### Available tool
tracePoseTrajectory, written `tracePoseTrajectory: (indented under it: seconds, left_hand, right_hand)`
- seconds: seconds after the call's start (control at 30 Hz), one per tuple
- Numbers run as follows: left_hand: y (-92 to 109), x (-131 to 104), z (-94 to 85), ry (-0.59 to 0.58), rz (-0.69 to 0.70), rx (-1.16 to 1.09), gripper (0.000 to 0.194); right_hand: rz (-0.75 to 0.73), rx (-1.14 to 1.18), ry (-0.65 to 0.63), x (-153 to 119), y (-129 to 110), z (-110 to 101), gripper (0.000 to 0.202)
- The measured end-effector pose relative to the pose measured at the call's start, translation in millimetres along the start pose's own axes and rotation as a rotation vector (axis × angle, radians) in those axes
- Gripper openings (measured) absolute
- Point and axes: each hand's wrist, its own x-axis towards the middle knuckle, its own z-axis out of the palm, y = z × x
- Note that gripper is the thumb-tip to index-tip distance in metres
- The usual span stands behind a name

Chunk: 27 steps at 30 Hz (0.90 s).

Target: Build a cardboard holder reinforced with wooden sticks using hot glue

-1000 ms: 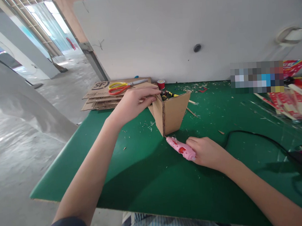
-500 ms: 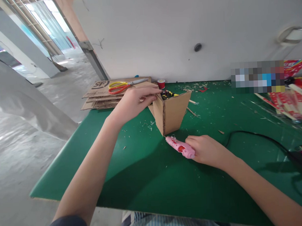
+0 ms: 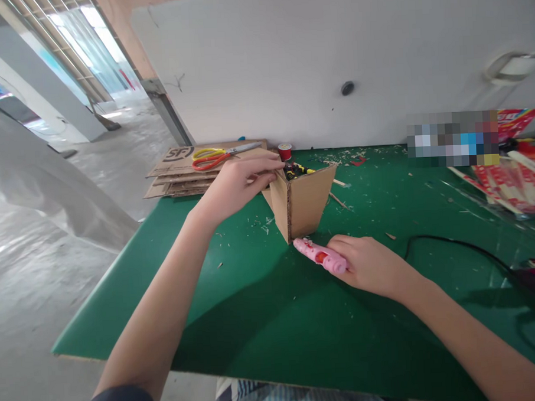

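Observation:
A folded cardboard piece point(image 3: 309, 201) stands upright on the green table point(image 3: 237, 320), its corner edge facing me. My left hand point(image 3: 249, 180) pinches the top of its left panel between thumb and fingers. Wrapped round a pink glue gun point(image 3: 321, 256) is my right hand point(image 3: 370, 264); the gun's tip is at the bottom of the corner edge. Behind the cardboard's top edge, a black and yellow object point(image 3: 296, 170) is partly hidden.
Scissors point(image 3: 210, 158) lie on stacked cardboard point(image 3: 171, 169) at the back left, beside a red spool point(image 3: 285, 151). Wood scraps are scattered behind. A black cable point(image 3: 464, 242) and red-and-white packets point(image 3: 512, 184) are on the right.
The view has shifted slightly. The glue gun has tilted a little at the foot of the corner edge; my left hand keeps its hold on the cardboard.

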Motion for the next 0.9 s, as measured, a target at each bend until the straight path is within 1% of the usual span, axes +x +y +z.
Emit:
tracePoseTrajectory:
  seconds: [0.17,0.33,0.53,0.7,0.9]
  left_hand:
    - [0.4,0.4,0.0,-0.006,-0.007,0.006,0.031]
    - [-0.1,0.1,0.0,-0.004,-0.008,-0.008,0.030]
    - [-1.0,0.3,-0.4,-0.002,0.010,-0.018,0.030]
    - [-0.4,0.5,-1.1,-0.001,-0.005,-0.018,0.031]
    - [-1.7,0.6,-0.7,0.008,-0.048,-0.016,0.034]
  right_hand:
    - [-0.014,-0.018,0.067,-2.4,2.5,1.2,0.018]
    - [-0.018,-0.059,0.063,-3.0,3.7,5.2,0.024]
    - [-0.049,-0.020,0.164,-5.4,5.9,3.2,0.019]
    - [-0.085,-0.062,0.185,-5.1,7.1,4.7,0.018]
    - [-0.106,-0.049,0.261,-4.2,4.0,2.2,0.017]
